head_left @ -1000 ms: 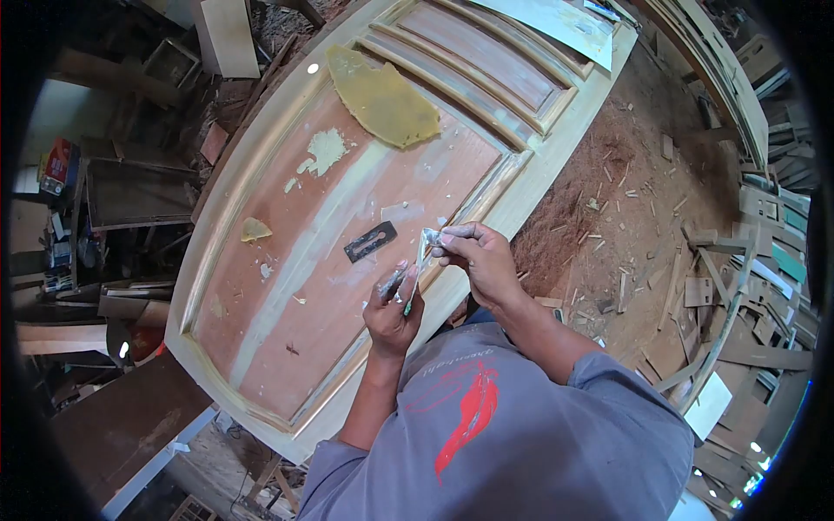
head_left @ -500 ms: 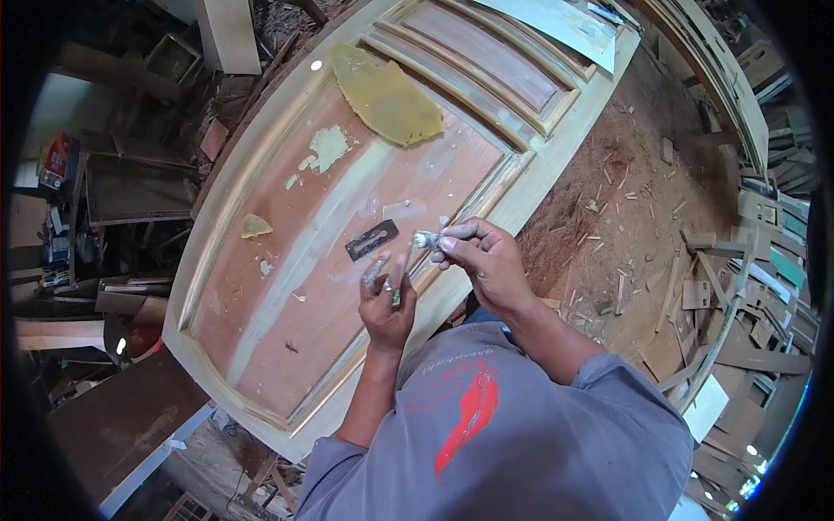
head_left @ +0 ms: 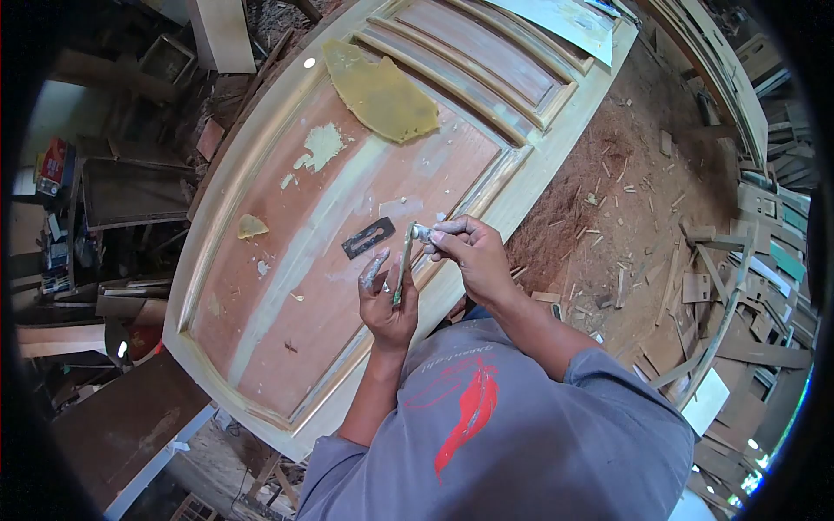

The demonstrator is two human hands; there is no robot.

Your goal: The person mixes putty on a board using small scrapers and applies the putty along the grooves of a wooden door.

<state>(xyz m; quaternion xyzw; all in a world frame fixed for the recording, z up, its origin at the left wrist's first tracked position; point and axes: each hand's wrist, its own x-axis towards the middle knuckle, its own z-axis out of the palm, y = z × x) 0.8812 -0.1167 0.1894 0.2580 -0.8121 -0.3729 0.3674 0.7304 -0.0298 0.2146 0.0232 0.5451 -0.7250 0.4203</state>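
At the centre of your view, your left hand (head_left: 388, 304) has its fingers clamped on a thin tool (head_left: 403, 271), held roughly upright, with a bit of green showing near its lower end. At one o'clock from it, your right hand (head_left: 473, 256) pinches a small silvery piece (head_left: 422, 233), thumb and fingers closed on it, right at the tool's upper end. You can't tell from here whether that silvery piece is a container or holds anything.

Under and beyond your hands lies a framed wooden panel (head_left: 269, 347). On it, a dark slotted plate (head_left: 368, 238) sits just beside your left hand, toward eleven o'clock. Farther out toward twelve, a large mustard-coloured sheet (head_left: 382, 95) lies partly over the panel's moulding, and at ten o'clock there's a small yellowish piece (head_left: 252, 227).

As for containers, look to nine o'clock: a red box (head_left: 56, 161) stands among cluttered shelving, its contents hidden, and a dark box-like frame (head_left: 135, 195) sits beside it, too dim inside to read.
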